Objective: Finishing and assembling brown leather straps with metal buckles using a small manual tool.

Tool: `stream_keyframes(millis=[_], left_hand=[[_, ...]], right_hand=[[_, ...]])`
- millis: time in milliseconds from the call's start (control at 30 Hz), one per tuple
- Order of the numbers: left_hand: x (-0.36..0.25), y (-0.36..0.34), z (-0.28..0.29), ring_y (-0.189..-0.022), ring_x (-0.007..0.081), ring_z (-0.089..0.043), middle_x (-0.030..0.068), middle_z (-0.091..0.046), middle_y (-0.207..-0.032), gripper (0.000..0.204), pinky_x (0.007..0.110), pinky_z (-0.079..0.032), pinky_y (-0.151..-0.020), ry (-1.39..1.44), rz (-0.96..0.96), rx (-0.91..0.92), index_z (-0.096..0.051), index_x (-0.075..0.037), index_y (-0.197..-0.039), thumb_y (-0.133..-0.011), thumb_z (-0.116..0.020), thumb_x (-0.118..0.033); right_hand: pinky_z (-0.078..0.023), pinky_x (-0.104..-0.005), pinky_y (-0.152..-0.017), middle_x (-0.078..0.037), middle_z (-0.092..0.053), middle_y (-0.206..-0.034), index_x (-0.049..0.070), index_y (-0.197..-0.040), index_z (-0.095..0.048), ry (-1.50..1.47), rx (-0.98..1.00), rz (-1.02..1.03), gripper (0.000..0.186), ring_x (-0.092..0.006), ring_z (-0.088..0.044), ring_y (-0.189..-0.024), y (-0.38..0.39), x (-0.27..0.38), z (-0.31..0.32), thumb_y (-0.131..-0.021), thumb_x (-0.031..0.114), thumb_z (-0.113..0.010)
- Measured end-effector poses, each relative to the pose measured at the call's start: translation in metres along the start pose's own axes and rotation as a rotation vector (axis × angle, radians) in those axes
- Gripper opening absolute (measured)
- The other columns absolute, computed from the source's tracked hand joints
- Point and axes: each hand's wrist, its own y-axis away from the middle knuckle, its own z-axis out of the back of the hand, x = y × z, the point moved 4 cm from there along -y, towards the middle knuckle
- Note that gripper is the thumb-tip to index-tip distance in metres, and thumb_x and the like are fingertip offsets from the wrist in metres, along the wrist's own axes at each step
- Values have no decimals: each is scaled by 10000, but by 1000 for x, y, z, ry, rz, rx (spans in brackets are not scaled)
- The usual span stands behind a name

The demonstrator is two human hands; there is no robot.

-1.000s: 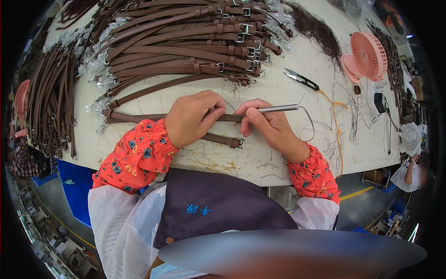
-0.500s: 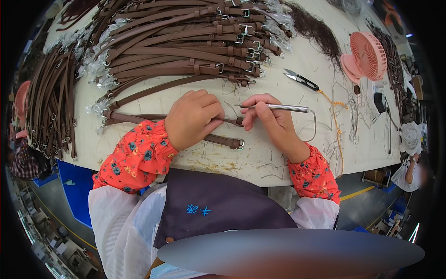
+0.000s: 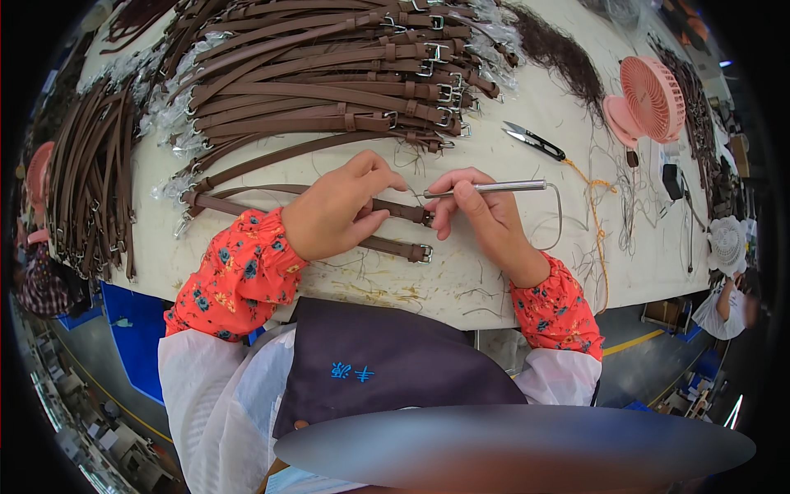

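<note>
A brown strap (image 3: 399, 210) with a dark end lies across the table under my hands. My right hand (image 3: 484, 216) is closed around a slim silver pen-shaped tool (image 3: 510, 187) with a thin wire looping from its back end. Its tip points left, just above the strap's end, which my right fingertips touch. My left hand (image 3: 333, 207) is over the strap, thumb and index finger spread apart. The index fingertip is beside a fine thread; whether it touches the thread is unclear. Nearer to me lies a strap end with a silver buckle (image 3: 425, 253).
A pile of brown buckled straps (image 3: 329, 90) fills the far side, with another bundle (image 3: 95, 181) at left. Thread snips (image 3: 535, 142) on an orange cord, a pink fan (image 3: 650, 99) and a dark thread heap (image 3: 564, 58) are to the right. Loose threads litter the cloth.
My left hand has loosened from the strap and shifted slightly left, its index finger lifting away from the thumb. More of the strap shows. My right hand and the pen-shaped tool have barely moved.
</note>
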Motion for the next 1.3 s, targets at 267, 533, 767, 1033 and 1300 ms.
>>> stream_keyframes(millis=[267,533,767,1033,1300], left_hand=[[5,-2,-5,-748,227,-612,106,-567,-889,92,314,-485,-651,-180,-235,-113,-623,-26,-924,-854,-623,35],[4,-2,-4,-703,215,-607,103,-565,-895,79,303,-481,-641,-92,-197,-107,-602,-8,-924,-857,-625,26],[3,-2,-5,-689,211,-600,102,-568,-887,78,301,-478,-634,-96,-188,-98,-602,-13,-925,-857,-627,14],[1,-2,-1,-711,296,-630,134,-596,-874,69,360,-496,-635,-52,-143,-90,-601,-13,-907,-846,-634,-17],[6,-3,0,-643,143,-554,73,-573,-837,52,277,-438,-579,8,-116,-99,-594,-2,-903,-865,-630,2]], right_hand=[[-492,-242,-629,-30,-614,-746,-5,-1092,-600,37,110,-95,315,-92,-590,-670,1,-2,-9,-1042,277,-468],[-491,-226,-606,-27,-611,-750,-2,-1088,-605,46,118,-102,317,-87,-595,-669,1,-3,-11,-1046,274,-455],[-491,-226,-597,-28,-612,-754,-3,-1090,-603,43,109,-91,314,-88,-595,-660,1,-4,-10,-1046,271,-458],[-489,-232,-608,-29,-613,-760,1,-1098,-597,50,121,-121,315,-89,-596,-679,1,-4,-11,-1047,277,-454],[-499,-237,-628,-35,-616,-772,-2,-1108,-584,40,77,-95,328,-93,-600,-685,0,-3,-9,-1048,291,-449]])
